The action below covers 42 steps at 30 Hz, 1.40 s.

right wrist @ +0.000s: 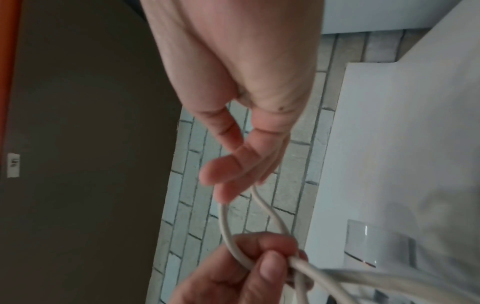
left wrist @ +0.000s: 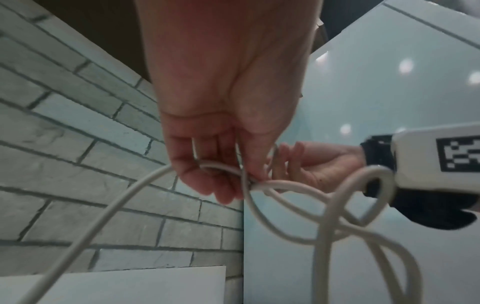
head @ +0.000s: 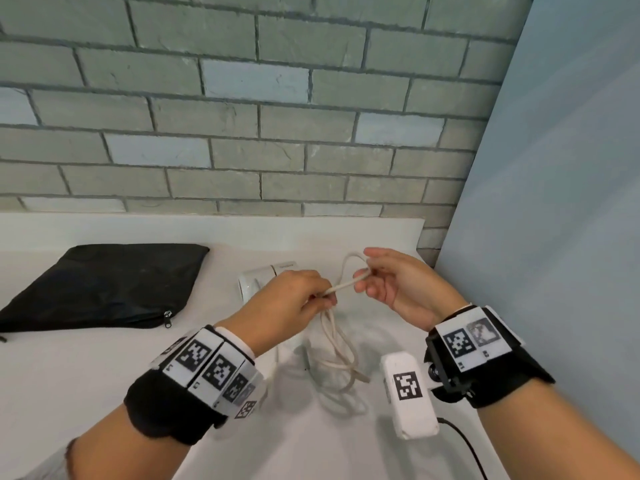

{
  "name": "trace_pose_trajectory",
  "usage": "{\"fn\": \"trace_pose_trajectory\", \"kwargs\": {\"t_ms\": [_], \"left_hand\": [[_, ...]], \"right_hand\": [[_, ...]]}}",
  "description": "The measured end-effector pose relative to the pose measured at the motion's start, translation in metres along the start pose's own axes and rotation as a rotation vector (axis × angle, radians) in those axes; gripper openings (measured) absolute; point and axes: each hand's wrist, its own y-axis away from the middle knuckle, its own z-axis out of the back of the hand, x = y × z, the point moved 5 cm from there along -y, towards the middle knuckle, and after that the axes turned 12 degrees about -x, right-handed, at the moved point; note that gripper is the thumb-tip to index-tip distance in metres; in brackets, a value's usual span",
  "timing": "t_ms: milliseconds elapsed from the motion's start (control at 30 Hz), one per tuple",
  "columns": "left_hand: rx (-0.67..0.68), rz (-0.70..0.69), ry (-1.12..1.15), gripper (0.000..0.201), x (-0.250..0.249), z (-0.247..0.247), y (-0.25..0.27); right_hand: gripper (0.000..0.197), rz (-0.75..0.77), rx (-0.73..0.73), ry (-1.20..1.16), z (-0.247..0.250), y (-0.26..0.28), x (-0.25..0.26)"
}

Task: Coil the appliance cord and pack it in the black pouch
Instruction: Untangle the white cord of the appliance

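A white appliance cord hangs in loose loops above the white counter. My left hand grips several gathered strands of the cord in its curled fingers. My right hand pinches a small loop of the same cord just right of the left hand, its other fingers relaxed. The black pouch lies flat at the left of the counter, its zipper pull at the front edge. Where the cord's far end lies is hidden behind my left hand.
A white appliance sits on the counter behind my left hand, mostly hidden. A grey brick wall stands behind the counter and a pale blue panel closes the right side. A thin black cable trails from my right wrist.
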Motion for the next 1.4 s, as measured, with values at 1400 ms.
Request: {"fn": "trace_pose_trajectory", "kwargs": {"t_ms": [1400], "left_hand": [[-0.247,0.750,0.885,0.027,0.059,0.000,0.010]], "right_hand": [[0.039,0.808,-0.440,0.976,0.049,-0.015,0.005]]}}
